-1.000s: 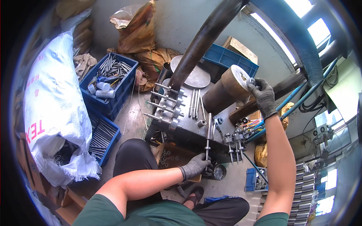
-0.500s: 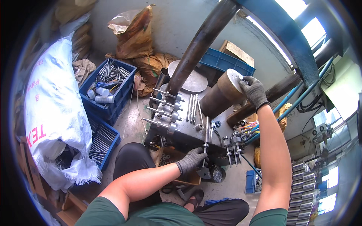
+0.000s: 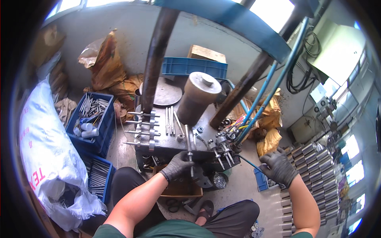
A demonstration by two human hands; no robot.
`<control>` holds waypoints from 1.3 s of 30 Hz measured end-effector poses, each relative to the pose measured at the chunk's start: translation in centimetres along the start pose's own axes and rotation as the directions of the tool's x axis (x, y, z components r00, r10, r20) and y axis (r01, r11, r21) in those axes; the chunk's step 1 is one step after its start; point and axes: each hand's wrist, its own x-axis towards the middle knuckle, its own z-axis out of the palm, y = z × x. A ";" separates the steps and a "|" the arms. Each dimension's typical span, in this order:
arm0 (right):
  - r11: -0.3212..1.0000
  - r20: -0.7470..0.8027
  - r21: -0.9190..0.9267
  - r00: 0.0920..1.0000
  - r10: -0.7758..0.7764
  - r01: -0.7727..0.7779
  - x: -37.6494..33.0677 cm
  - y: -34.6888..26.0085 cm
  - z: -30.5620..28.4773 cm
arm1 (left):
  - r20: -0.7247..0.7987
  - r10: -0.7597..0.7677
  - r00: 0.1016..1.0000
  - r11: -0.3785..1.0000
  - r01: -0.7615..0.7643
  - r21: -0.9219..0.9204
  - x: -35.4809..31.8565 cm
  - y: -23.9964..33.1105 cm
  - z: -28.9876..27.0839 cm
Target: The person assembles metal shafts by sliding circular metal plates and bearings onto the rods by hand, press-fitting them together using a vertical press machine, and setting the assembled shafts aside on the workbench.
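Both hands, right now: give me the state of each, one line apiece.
Left hand: closed around a metal rod standing at the machine's front edge.
Right hand: fingers spread, holding nothing, over a small blue bin.

You're gripping a bare shiny metal rod (image 3: 189,148) in a matt knit-cloth gloved left hand (image 3: 177,166); glossy blue plastic crate (image 3: 91,121) sitting at nine o'clock.
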 end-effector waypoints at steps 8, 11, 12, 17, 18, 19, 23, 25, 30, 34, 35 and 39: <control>0.946 0.000 0.192 0.964 0.266 -0.262 -10.0 1.4 4.6 | -0.037 0.220 0.975 0.975 -0.220 0.012 -2.7 1.3 1.1; 0.905 -0.174 0.324 0.922 0.345 -0.277 -8.7 1.3 5.3 | -0.027 0.279 0.960 0.949 -0.280 -0.145 -3.5 3.2 2.1; 0.911 -0.309 0.331 0.884 0.351 -0.246 -8.0 1.4 5.0 | -0.036 0.294 0.955 0.950 -0.296 -0.102 -3.4 3.7 2.4; 0.891 -0.584 0.387 0.684 0.437 -0.239 -2.6 4.0 2.7 | -0.052 0.362 0.931 0.932 -0.363 -0.009 -1.9 8.4 2.5; 0.864 -0.546 0.406 0.679 0.491 -0.298 -1.7 4.6 2.3 | -0.058 0.406 0.912 0.912 -0.400 0.096 -1.0 9.3 1.8; 0.860 -0.543 0.409 0.676 0.499 -0.307 -1.1 5.6 2.4 | -0.029 0.424 0.905 0.903 -0.420 0.089 0.4 10.7 2.0; 0.852 -0.590 0.365 0.614 0.524 -0.376 2.4 9.0 3.0 | -0.056 0.610 0.790 0.785 -0.594 0.174 3.0 17.5 2.6; 0.812 -0.524 0.388 0.620 0.584 -0.436 4.6 10.0 2.8 | 0.013 0.628 0.778 0.738 -0.601 0.307 4.8 20.4 0.5; 0.794 -0.459 0.460 0.659 0.596 -0.399 7.9 11.5 2.2 | -0.016 0.747 0.665 0.641 -0.713 0.284 8.9 27.1 -1.0; 0.771 -0.380 0.473 0.690 0.615 -0.426 7.2 13.5 3.4 | -0.091 0.809 0.580 0.587 -0.799 0.130 16.6 28.7 -0.6; 0.753 -0.354 0.490 0.689 0.633 -0.440 7.0 13.1 2.9 | -0.104 0.810 0.577 0.586 -0.800 0.131 17.6 29.3 -0.8; 0.718 -0.283 0.463 0.681 0.676 -0.520 6.6 12.0 1.5 | -0.236 0.758 0.608 0.652 -0.721 0.235 20.1 31.0 -0.3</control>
